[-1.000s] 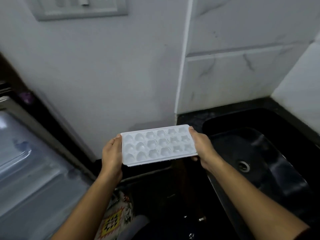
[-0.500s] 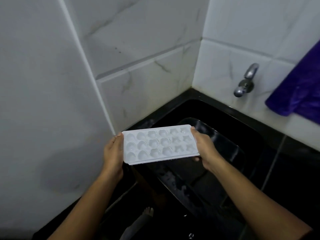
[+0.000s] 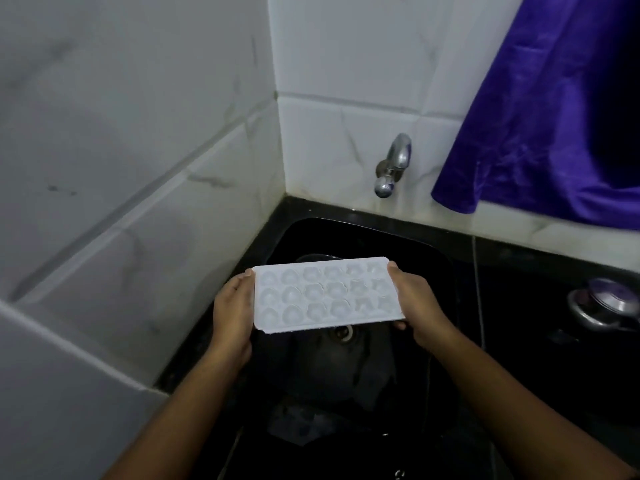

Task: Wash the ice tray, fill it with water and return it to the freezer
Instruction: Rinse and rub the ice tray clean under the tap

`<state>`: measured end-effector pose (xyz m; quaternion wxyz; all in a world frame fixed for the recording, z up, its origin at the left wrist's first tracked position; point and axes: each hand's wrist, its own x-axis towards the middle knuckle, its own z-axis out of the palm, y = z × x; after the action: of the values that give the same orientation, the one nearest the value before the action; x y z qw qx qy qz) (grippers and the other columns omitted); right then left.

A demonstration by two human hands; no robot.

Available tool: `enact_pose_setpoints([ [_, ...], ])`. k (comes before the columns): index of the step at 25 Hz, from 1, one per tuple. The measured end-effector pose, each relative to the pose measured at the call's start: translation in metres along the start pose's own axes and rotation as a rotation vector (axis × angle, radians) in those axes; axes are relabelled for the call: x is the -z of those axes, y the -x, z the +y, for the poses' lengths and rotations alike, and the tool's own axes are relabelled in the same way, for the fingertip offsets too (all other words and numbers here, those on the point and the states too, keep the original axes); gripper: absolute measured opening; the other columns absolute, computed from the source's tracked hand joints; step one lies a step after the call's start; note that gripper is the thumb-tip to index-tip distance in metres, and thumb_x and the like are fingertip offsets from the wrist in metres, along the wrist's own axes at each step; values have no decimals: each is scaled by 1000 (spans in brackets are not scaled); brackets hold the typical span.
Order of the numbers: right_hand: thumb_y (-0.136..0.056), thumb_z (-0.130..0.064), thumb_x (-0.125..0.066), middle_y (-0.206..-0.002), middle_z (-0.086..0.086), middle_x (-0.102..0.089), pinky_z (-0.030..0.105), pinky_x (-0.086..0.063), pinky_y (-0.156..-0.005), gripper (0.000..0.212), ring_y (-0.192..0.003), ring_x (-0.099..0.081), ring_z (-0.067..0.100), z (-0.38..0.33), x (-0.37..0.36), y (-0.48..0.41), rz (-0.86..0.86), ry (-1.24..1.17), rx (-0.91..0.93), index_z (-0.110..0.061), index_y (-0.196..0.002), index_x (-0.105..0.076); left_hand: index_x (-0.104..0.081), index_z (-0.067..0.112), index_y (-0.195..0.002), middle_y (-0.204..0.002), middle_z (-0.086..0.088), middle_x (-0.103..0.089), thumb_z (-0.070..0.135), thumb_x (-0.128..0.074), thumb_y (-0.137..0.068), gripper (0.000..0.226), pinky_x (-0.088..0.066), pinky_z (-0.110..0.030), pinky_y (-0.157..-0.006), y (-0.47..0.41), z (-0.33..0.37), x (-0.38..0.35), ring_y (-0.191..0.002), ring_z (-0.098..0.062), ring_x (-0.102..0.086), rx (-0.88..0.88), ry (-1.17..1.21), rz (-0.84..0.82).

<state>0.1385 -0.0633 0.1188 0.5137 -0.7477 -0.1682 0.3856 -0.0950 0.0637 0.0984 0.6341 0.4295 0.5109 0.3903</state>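
Ice tray [image 3: 329, 294]: white plastic, 3 rows x 6 cups, open side up, held in the air over the black sink [image 3: 367, 237], approx level w/ the right end a little further from the camera. Tray not touching the sink or the counter [image 3: 519, 292]. Cups have mixed moulded shapes; can't tell if there is any water in them. Left hand [image 3: 232, 306] grips the left short end: thumb lies along the top rim at the far corner, fingers curled under the tray and hidden. Right hand [image 3: 419, 306] grips the right short end the same way, thumb on the top rim near the far right corner, one fingertip showing below the near right corner, rest of the fingers hidden under the tray. Both forearms bare, coming in from the bottom of the view. Drain [image 3: 341, 333] shows just below the tray's near edge, directly under it in the basin. Tap [image 3: 393, 164]: chrome, wall-mounted on the white marbled tiles [image 3: 346, 133] behind the sink, spout pointing down; sits beyond the tray and toward its right end, well apart from it; no water seen running. Blue cloth [image 3: 554, 116] hangs on the wall right of the tap, lower edge near the counter. Metal lid w/ knob [image 3: 604, 306] on the counter at far right, well apart from the hands. Tiled side wall [image 3: 138, 168] at left, meeting the back wall in the corner behind the sink
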Motion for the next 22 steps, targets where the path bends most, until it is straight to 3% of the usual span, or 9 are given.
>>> enact_pose_setpoints([
  [4,-105,-37,-57,-84,7,-70,27,-49,-56,39,-72,-66,20,16,12,-12,190,15,102,-1,-96,-68,-75,14,-110,-106,-11,-79,29,-58,-105,24,-60,-58,-93,-33,3,-23,-101,-35,-76,14,-67,-124],
  [7,-102,-22,-63,-96,7,-73,31,-56,-69,11,-84,-70,20,28,19,-14,278,-73,154,-11,-104,-67,-75,13,-113,-107,-11,-79,23,-55,-106,24,-59,-57,-92,-54,-2,-34,-103,-36,-75,22,-112,-217],
  [10,-101,-8,-60,-97,11,-77,38,-55,-69,13,-80,-72,22,34,24,-15,246,-154,124,-11,-107,-71,-68,23,-130,-114,-5,-77,16,-58,-104,28,-59,-49,-91,-74,-8,-36,-105,-26,-74,45,-129,-254],
  [12,-99,-2,-57,-102,14,-78,40,-54,-68,22,-84,-73,28,35,27,-15,186,-216,49,-10,-111,-74,-69,21,-125,-114,-8,-76,12,-56,-104,26,-59,-45,-81,-86,-10,-35,-99,-26,-73,83,-141,-280],
  [16,-96,6,-56,-111,12,-79,29,-57,-69,35,-90,-74,23,39,33,-20,72,-264,-23,-10,-122,-71,-71,13,-115,-102,-12,-77,2,-50,-103,26,-58,-36,-68,-108,-7,-34,-85,-26,-70,249,-106,-369],
  [19,-95,3,-63,-99,14,-79,26,-60,-67,29,-81,-73,20,46,33,-30,78,-266,-14,-7,-120,-72,-72,14,-113,-87,-4,-78,-1,-53,-100,27,-56,-20,-55,-119,-9,-35,-68,-12,-65,261,-140,-418],
  [22,-98,-3,-65,-83,11,-75,23,-58,-58,11,-65,-69,14,48,30,-41,136,-221,7,-4,-103,-74,-73,14,-107,-78,-2,-72,5,-59,-102,17,-54,-18,-52,-121,-13,-36,-57,-5,-59,181,-191,-437],
])
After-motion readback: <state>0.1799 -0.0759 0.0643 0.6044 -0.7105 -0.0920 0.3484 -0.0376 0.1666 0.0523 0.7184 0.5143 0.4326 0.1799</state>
